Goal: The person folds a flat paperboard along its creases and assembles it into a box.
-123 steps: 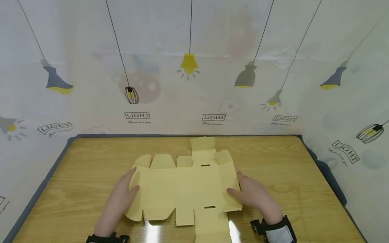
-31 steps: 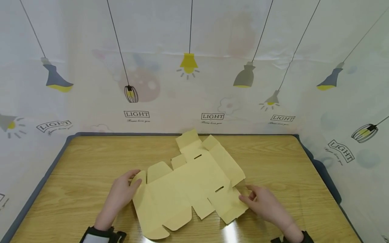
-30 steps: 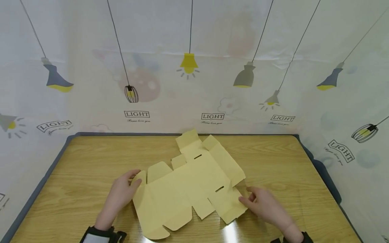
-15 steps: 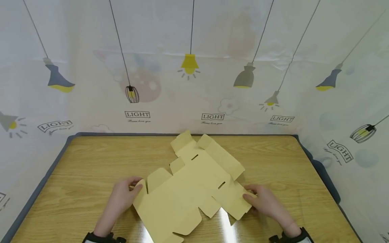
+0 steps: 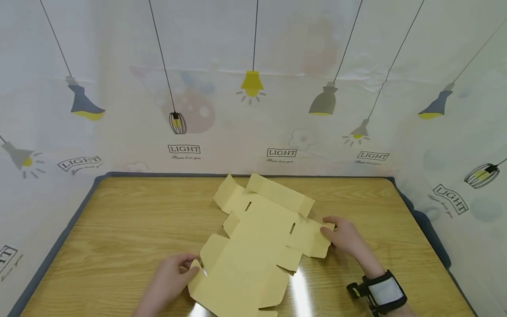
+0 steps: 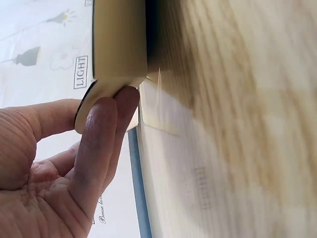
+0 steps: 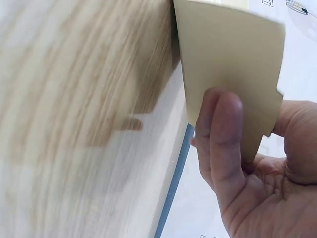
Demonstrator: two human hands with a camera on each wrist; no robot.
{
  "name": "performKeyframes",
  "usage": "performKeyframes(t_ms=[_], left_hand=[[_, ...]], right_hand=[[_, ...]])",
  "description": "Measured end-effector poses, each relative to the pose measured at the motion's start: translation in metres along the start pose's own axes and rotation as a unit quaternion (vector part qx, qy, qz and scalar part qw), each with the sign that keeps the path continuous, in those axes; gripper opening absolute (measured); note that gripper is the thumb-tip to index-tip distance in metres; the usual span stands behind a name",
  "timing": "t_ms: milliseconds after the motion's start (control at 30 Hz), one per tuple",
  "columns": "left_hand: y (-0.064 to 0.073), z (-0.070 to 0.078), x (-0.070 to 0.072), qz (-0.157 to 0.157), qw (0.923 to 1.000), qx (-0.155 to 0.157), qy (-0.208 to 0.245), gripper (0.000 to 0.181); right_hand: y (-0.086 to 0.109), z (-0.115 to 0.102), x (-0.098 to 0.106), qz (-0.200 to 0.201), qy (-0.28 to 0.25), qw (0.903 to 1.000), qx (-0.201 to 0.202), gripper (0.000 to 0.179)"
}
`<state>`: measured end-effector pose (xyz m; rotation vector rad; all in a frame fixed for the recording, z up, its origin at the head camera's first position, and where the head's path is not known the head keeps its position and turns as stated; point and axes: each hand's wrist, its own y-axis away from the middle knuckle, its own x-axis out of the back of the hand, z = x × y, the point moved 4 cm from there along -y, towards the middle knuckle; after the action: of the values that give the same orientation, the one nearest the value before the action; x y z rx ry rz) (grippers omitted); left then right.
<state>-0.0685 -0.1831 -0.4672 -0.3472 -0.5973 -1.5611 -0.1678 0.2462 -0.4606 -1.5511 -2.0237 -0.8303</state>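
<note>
A flat, unfolded yellow cardboard box blank (image 5: pixel 253 246) with flaps and two slots lies slanted across the middle of the head view. My left hand (image 5: pixel 170 277) pinches a rounded flap at its near left side, thumb on top and fingers beneath. In the left wrist view the fingers (image 6: pixel 101 134) press against the underside of that flap. On the far side, my right hand (image 5: pixel 344 235) pinches the end of the right flap between thumb and fingers. The right wrist view shows that flap (image 7: pixel 230 64) raised above the wood, fingers under it.
The wooden table (image 5: pixel 138 220) has a dark blue edging (image 5: pixel 178 175) at its back. Behind and beside it hangs a white curtain (image 5: pixel 222 44) printed with lamps. A strapped band (image 5: pixel 384 290) sits on the right wrist.
The blank has turned further anticlockwise, its left end coming nearer the body. My left hand has moved down and right with it; my right hand has gone up slightly, both keeping hold.
</note>
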Motion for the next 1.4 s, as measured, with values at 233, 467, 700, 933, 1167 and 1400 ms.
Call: performKeyframes(t_ms=[233, 467, 700, 933, 1167, 1400], left_hand=[[0.005, 0.005, -0.006, -0.022, 0.9994, -0.009, 0.024, 0.026], [-0.007, 0.017, 0.001, -0.013, 0.9999, -0.003, 0.003, 0.047], [-0.031, 0.032, -0.004, -0.04, 0.9989, -0.022, -0.013, 0.047], [-0.042, 0.03, -0.015, -0.038, 0.9983, -0.043, -0.005, 0.032], [-0.03, 0.026, -0.026, -0.047, 0.9972, -0.051, 0.03, 0.031], [-0.015, 0.026, -0.036, -0.063, 0.9956, -0.056, 0.041, 0.033]], right_hand=[[-0.008, 0.001, 0.003, 0.02, 0.036, 0.9989, -0.022, 0.064], [0.014, 0.002, 0.002, 0.032, 0.009, 0.999, -0.028, 0.072], [0.032, 0.001, -0.004, 0.028, -0.04, 0.9979, -0.042, 0.069], [0.032, -0.003, -0.008, 0.037, -0.04, 0.9979, -0.033, 0.022], [0.018, -0.005, -0.006, 0.051, -0.032, 0.9981, -0.016, 0.027], [-0.002, -0.009, -0.003, 0.039, -0.027, 0.9989, 0.001, 0.018]])
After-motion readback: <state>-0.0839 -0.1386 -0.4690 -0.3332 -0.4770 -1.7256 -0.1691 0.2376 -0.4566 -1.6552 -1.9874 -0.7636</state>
